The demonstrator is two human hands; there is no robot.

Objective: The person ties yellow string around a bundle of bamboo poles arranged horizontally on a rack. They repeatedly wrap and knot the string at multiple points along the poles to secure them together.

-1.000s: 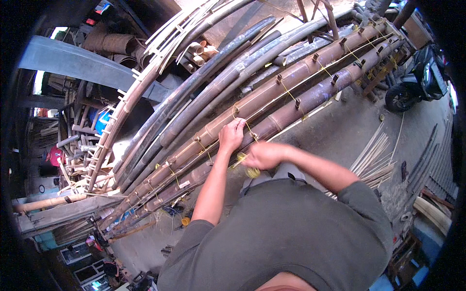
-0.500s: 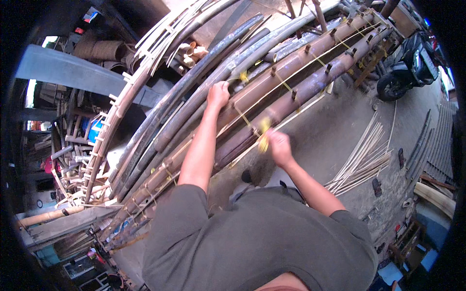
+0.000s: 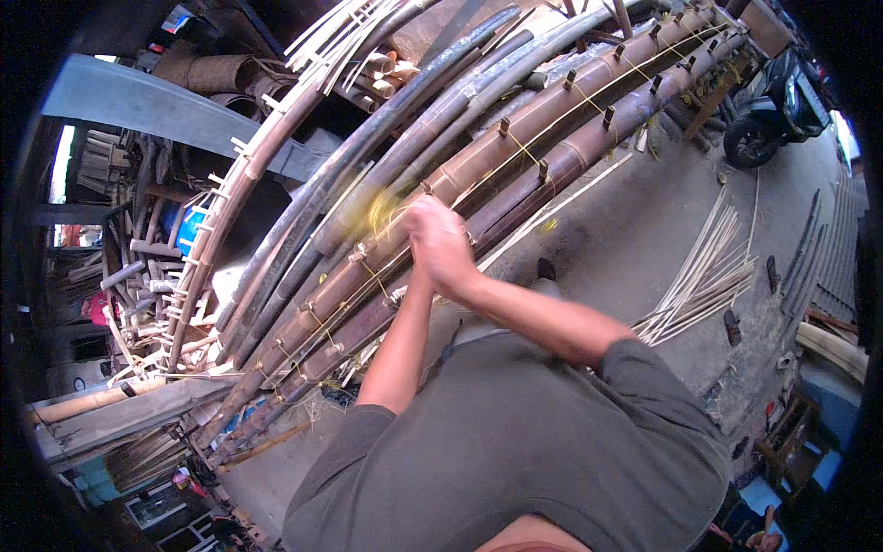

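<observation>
My two hands overlap above a long brown bamboo pole. My right hand is closed and crosses in front of my left hand, whose fingers are mostly hidden. Just left of them is a motion-blurred bundle of yellow cord, which seems to run into my right hand. A second, darker pole lies alongside on the near side. Short dark pegs stand up from both poles, and thin yellow cord is strung across between them. A smaller yellow piece shows right of my hands.
More curved dark poles lie beyond, next to a curved rack with pale rungs. Thin pale sticks are fanned on the floor at right. A motorbike stands at the far right. Rolled woven mats are at the back left.
My right hand has swung left across the poles and now meets my left hand, which has come nearer to me. A yellow cord bundle now shows left of the hands. The view has shifted slightly.
</observation>
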